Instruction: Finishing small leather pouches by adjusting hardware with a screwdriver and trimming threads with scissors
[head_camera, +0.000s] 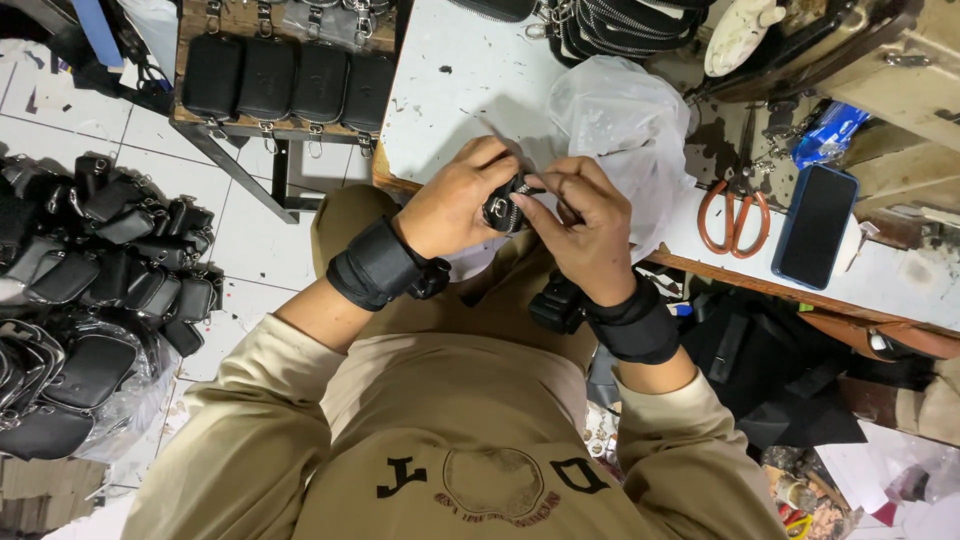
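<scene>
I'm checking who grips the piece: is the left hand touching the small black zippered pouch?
Touching. The head view shows the left hand wrapped around the small black zippered pouch, fingers curled over its top, no gap; the right hand pinches it too.

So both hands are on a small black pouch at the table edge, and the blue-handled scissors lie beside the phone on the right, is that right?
Not quite. The head view shows the scissors with orange handles, not blue. They do lie beside the phone, and the left hand and right hand both hold the pouch.
</scene>
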